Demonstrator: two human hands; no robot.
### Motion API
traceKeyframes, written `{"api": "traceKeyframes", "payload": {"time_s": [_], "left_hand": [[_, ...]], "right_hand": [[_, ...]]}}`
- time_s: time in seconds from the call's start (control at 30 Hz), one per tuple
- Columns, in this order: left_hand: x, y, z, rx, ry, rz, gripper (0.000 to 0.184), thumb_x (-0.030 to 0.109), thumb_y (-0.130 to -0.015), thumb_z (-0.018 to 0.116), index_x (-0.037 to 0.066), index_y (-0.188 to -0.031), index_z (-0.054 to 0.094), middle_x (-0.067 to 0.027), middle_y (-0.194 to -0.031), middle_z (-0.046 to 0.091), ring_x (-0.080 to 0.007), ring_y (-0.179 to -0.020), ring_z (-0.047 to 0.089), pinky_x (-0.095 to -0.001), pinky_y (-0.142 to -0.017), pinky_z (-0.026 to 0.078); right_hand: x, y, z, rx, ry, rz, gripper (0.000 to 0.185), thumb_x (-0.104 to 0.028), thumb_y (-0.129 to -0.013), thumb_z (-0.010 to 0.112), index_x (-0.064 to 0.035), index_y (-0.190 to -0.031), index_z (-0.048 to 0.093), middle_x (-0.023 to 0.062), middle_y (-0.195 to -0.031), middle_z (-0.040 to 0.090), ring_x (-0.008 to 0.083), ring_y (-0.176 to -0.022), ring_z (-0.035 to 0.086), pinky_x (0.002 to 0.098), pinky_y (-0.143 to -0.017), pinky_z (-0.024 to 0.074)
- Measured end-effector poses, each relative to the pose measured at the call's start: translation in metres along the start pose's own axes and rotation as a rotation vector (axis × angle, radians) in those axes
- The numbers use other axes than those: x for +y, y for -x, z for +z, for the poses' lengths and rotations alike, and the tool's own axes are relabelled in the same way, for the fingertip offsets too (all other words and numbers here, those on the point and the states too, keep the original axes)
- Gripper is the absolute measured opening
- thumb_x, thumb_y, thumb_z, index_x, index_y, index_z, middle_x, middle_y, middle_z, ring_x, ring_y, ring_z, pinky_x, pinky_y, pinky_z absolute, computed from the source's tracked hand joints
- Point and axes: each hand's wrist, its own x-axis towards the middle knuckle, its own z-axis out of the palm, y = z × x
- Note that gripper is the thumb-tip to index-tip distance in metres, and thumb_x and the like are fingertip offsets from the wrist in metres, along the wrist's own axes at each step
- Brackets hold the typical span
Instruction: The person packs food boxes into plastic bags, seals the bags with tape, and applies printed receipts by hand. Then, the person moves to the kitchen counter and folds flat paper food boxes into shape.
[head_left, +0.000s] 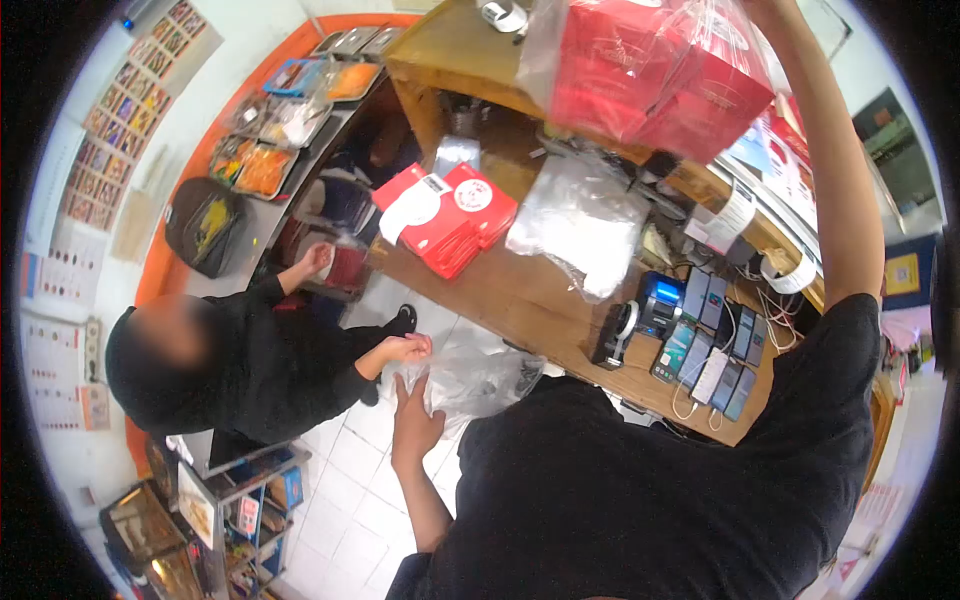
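My left hand (417, 425) is at the clear plastic bag (465, 385) over the floor, index finger and thumb spread apart, against the bag's near left side. A co-worker's hand (405, 348) is at the upper left part of the same bag. My right arm stretches up along the right side, and the hand itself is past the top edge. Close to that wrist is a large clear bag of red boxes (640, 75) above the counter shelf. What the right hand touches is hidden.
On the wooden counter (480, 300) lie folded red packages (445, 215), a pile of clear plastic bags (580, 220), a tape dispenser (615, 335), a card terminal (660, 300) and several phones (705, 345) with cables. A co-worker in black stands at left, near trays of food (265, 170).
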Motion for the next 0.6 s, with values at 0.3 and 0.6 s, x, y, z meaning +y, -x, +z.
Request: {"api": "traceKeyframes", "payload": {"time_s": [0.3, 0.6], "left_hand": [[0.03, -0.006, -0.026, -0.001, -0.025, -0.078, 0.082, 0.005, -0.073, 0.066, 0.019, -0.151, 0.044, -0.0387, -0.158, 0.015, -0.0479, -0.144, 0.031, -0.0448, -0.114, 0.037], [-0.005, -0.044, -0.031, -0.041, -0.006, -0.077, 0.081, 0.006, -0.073, 0.068, 0.017, -0.151, 0.044, -0.0384, -0.158, 0.017, -0.0467, -0.146, 0.027, -0.0431, -0.116, 0.035]], "right_hand": [[0.155, -0.091, 0.018, -0.01, -0.079, 0.002, 0.04, -0.044, -0.095, 0.065, -0.0035, -0.093, 0.061, 0.0087, -0.071, 0.058, 0.0161, -0.061, 0.054, 0.031, -0.051, 0.0416], [0.077, 0.227, 0.151, 0.013, 0.369, -0.334, 0.057, -0.032, -0.087, 0.072, 0.0009, -0.129, 0.055, 0.0166, -0.124, 0.061, 0.0278, -0.112, 0.059, 0.0426, -0.099, 0.0459]]}}
